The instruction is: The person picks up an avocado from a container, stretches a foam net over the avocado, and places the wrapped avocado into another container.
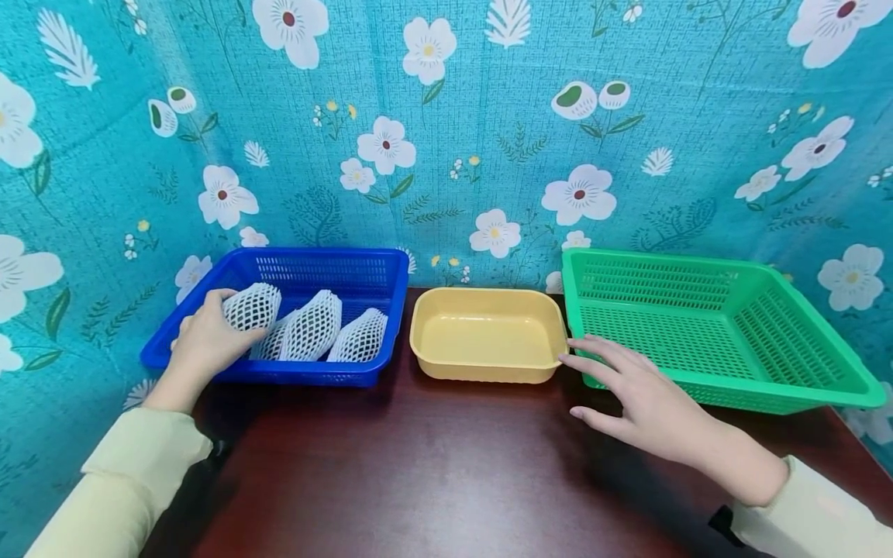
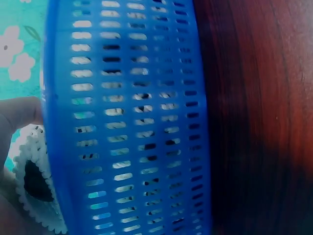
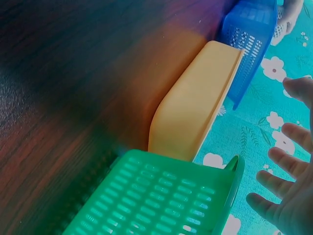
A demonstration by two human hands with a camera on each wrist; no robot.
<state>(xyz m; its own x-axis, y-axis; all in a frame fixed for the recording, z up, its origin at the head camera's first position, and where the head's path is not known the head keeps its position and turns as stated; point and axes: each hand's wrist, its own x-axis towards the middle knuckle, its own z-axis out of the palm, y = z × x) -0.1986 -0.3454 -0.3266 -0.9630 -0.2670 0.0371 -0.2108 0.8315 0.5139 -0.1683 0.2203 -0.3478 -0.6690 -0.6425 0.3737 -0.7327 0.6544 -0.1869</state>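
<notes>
My left hand (image 1: pixel 208 335) grips a white foam net sleeve (image 1: pixel 253 307) at the left end of the blue basket (image 1: pixel 357 376). Whatever the sleeve wraps cannot be made out. Several more white foam net sleeves (image 1: pixel 314 325) lie beside it in that basket. In the left wrist view, the basket's slotted wall hides most of them, and a scalloped sleeve end (image 2: pixel 36 188) shows near the thumb. My right hand (image 1: pixel 645 399) hovers with fingers spread and holds nothing, by the yellow tray (image 1: pixel 488 372) and the near left corner of the green basket (image 1: pixel 767 399).
The three containers stand in a row along the back of the dark wooden table (image 1: pixel 446 473). Behind them hangs a turquoise flowered cloth (image 1: pixel 474 139). Inside the yellow tray and the green basket, only their bare floors show.
</notes>
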